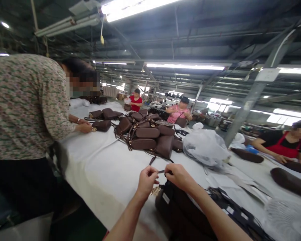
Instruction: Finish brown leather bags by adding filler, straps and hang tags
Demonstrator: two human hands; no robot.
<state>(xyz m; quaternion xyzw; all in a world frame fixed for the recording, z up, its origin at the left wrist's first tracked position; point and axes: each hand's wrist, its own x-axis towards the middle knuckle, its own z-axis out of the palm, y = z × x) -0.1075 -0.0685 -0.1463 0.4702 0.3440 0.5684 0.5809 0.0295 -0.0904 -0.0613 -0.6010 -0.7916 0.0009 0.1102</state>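
My left hand [147, 180] is closed in a pinch on a thin dark strap [161, 171]. Close beside it on the right, my right hand [178, 175] is also closed, its fingers bent around the same strap at the top of a bag. Below my hands lies this dark brown bag [183, 211], with a small white label on its side and gold-coloured hardware [155, 191] at its left edge. My right forearm covers part of the bag. Just beyond my hands, a loop of brown strap lies on the white table [102, 174].
A pile of brown bags [147, 133] fills the table's middle. A clear plastic bag [205, 147] sits right of it; dark straps [238, 211] and a white fan [286, 217] are nearer. A person in a floral top [27, 107] leans in at left. Others work farther back and right.
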